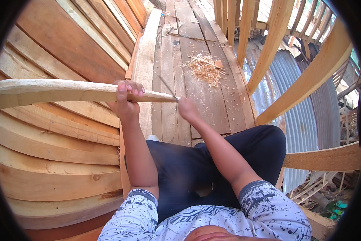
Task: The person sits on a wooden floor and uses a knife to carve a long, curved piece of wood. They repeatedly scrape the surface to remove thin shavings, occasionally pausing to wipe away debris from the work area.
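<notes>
A long pale wooden piece [64,90] with a rough-hewn upper face reaches in from the left edge and tapers toward the middle. My left hand [126,96] is closed around it not far from its narrow end. At that end, my right hand [187,109] is closed, somewhat blurred. A thin dark blade [167,86], seemingly a knife's, points up and left from the right fist and meets the tip of the wood. The fist hides its handle.
Curled wood shavings [206,69] lie heaped on the plank floor [206,106]. Stacked boards [52,148] line the left side. Wooden railing posts [269,54] stand on the right, with corrugated metal sheets [295,90] beyond and below. My bent legs [249,150] are in front of me.
</notes>
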`<state>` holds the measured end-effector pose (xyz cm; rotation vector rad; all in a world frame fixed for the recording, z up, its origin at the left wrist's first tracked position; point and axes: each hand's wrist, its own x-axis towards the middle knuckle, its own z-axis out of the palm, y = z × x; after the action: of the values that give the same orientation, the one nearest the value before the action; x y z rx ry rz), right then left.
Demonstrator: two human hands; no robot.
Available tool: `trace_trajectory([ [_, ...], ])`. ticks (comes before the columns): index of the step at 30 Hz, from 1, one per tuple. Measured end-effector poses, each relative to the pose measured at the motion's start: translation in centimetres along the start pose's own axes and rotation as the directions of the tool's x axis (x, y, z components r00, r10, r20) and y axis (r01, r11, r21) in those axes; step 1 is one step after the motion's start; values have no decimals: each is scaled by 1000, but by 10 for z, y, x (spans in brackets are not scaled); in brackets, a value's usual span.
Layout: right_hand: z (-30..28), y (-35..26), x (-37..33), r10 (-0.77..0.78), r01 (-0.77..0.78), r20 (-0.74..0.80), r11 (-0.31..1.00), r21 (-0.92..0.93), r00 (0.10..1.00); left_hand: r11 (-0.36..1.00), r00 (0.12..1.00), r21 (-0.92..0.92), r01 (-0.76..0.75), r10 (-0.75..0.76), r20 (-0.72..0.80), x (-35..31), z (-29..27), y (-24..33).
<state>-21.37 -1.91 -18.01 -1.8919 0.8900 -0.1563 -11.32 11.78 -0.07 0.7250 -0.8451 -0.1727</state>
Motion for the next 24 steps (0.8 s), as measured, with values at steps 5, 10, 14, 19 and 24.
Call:
trace_trajectory([
  [5, 18, -26, -13, 124, -102, -56, 950, 294, 991, 999, 984, -31, 15, -9, 180, 3, -27, 6],
  [10, 13, -10, 7, -17, 65, -164, 953, 297, 986, 999, 921, -47, -7, 25, 388, 7, -25, -2],
  [14, 5, -44, -26, -9, 32, -101, 972, 232, 995, 999, 924, -27, 34, -21, 382, 10, -46, 7],
  [19, 5, -17, -8, 25, -9, -150, 994, 106, 988, 1000, 910, -5, 31, -26, 414, 20, -49, 3],
  [24, 6, -37, -17, -16, 26, -89, 992, 121, 996, 999, 915, -31, 32, -17, 403, 21, -56, 5],
])
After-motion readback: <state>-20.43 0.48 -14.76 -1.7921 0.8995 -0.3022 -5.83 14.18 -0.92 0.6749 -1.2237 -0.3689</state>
